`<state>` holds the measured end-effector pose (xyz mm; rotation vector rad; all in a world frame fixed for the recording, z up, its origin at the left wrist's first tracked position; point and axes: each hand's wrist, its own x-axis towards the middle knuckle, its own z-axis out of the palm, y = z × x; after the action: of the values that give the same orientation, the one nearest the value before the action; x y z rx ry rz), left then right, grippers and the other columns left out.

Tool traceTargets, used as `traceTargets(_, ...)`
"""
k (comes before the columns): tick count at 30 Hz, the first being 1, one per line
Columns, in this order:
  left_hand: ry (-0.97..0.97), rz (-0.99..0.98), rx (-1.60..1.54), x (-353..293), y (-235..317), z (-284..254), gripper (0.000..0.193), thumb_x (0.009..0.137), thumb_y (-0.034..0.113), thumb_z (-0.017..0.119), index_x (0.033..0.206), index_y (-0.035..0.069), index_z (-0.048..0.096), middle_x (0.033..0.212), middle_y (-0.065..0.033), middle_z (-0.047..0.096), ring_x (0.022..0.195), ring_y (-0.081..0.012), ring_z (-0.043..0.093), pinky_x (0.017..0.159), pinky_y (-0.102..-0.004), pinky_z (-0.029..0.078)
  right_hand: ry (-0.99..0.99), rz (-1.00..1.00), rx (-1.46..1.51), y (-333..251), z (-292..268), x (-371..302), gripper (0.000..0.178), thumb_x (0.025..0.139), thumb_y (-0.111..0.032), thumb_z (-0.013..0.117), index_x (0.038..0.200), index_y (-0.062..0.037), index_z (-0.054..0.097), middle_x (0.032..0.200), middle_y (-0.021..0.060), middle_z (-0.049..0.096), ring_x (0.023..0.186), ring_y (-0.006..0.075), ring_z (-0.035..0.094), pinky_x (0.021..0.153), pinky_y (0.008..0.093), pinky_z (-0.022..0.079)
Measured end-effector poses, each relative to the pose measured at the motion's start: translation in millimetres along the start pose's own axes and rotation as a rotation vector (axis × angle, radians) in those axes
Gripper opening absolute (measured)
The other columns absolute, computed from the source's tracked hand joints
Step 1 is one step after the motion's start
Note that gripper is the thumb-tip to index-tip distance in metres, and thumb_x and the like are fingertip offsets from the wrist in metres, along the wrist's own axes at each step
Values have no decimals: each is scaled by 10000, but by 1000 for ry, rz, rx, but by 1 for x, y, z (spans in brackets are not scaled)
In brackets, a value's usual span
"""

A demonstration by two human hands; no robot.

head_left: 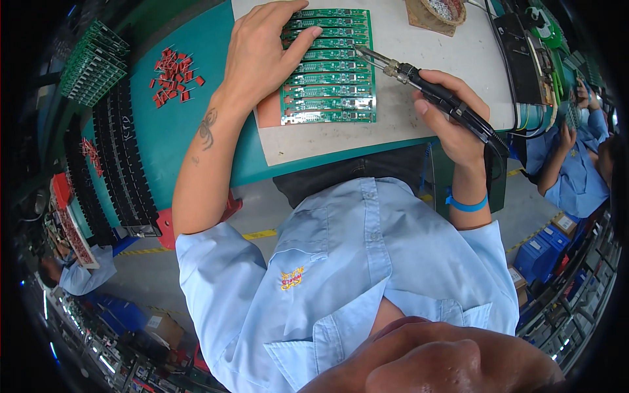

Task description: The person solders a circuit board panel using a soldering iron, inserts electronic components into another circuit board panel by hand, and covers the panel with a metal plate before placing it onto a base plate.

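A panel of several narrow green circuit boards [331, 78] lies on a pale sheet in front of me. Over its upper left part rests my left hand [265, 49], thumb stretched across the boards and fingers reaching to the far edge, partly out of view. My right hand [455, 114] grips a black soldering iron [442, 98] from the panel's right side. Two thin metal prongs at the iron's front end point left, at the right part of a board in the upper middle. Whether the tip touches the board I cannot tell.
Red two-legged components [175, 77] lie in a loose pile on the green mat [154, 137]. Farther left are black slotted strips [121, 144] and a stack of green boards [95, 62]. A round container [445, 10] sits at the back right. A co-worker [583, 157] is at the far right.
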<state>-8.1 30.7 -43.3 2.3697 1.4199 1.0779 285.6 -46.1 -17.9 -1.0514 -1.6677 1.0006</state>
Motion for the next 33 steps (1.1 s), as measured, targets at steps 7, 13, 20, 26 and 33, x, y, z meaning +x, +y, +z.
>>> traceTargets(7,-4,3,8,-1,-3,1,380,835,156,710,1157,-33,644,1086,-162,680,972,-314,630,924,-386,482,-30,-4,-25,1,0,1,441,770,38,741,1203,42,659,892,125,737,767,168,677,704,231,536)
traceTargets(13,-21,-3,28,-2,-4,1,385,840,158,705,1168,-32,639,1099,-166,676,984,-313,626,927,-391,482,-46,15,-19,-2,-1,1,452,765,38,748,1209,37,660,881,117,737,750,161,671,690,225,530)
traceTargets(20,-16,13,23,-1,-5,1,380,861,172,688,1177,-31,636,1099,-170,671,981,-318,619,933,-394,472,-27,-10,-23,-1,0,1,441,766,34,751,1200,20,671,882,106,734,743,151,657,691,227,524)
traceTargets(26,-59,5,0,0,-9,3,430,888,209,662,1242,-25,597,1144,-181,645,1038,-332,583,978,-407,428,153,-51,-40,3,-4,2,402,785,20,751,1180,-15,689,938,88,732,790,144,642,749,235,519)
traceTargets(33,-104,22,28,-1,-11,8,516,899,244,644,1331,-13,526,1219,-191,604,1126,-342,526,1015,-422,380,501,-68,146,34,-11,18,410,789,38,742,1191,-8,674,934,96,724,801,146,649,775,244,523)
